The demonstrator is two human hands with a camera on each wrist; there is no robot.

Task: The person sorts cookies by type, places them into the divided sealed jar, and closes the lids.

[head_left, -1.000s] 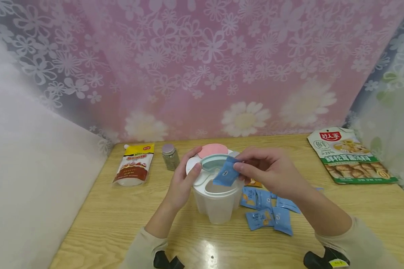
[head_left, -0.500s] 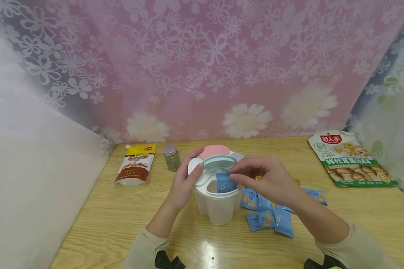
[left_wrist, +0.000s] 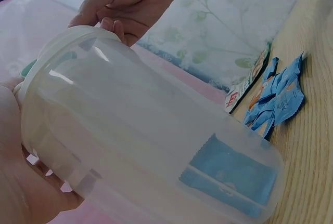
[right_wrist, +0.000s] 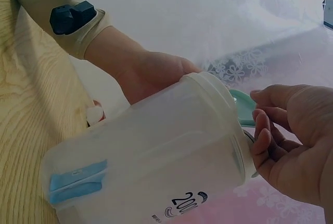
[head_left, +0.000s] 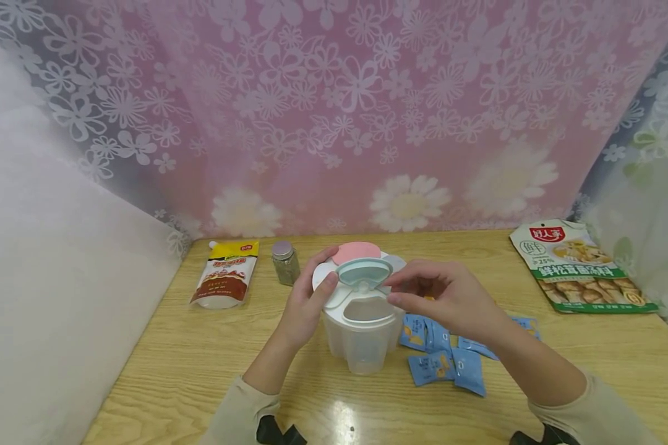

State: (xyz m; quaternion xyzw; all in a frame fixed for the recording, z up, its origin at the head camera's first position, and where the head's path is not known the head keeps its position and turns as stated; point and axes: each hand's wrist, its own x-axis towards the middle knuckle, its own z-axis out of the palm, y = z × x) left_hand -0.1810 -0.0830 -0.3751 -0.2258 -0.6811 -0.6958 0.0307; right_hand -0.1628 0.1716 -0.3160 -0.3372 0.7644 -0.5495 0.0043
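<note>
A clear plastic storage container [head_left: 365, 349] stands upright on the table under a white lid with coloured flaps. Its front green flap [head_left: 363, 272] is raised above an uncovered opening. My left hand [head_left: 306, 303] grips the lid's left side, thumb on top and fingers around the far edge. Beside the raised flap is my right hand [head_left: 442, 293], its fingers loosely bent with nothing between them and its fingertips close to the flap's edge. In the left wrist view a blue sachet [left_wrist: 229, 174] lies at the bottom inside the container, showing through the wall.
Several blue sachets [head_left: 469, 371] lie right of the container. A mushroom-print pouch [head_left: 584, 266] is at the back right. To the left are a spouted pouch [head_left: 226, 275] and a small jar [head_left: 286, 262] with a purple cap. A flowered curtain [head_left: 334, 123] hangs behind the table.
My right hand has lowered the blue sachet into the container's opening and let it go; the fingers are now back by the raised flap. The left hand has kept its grip on the lid.
</note>
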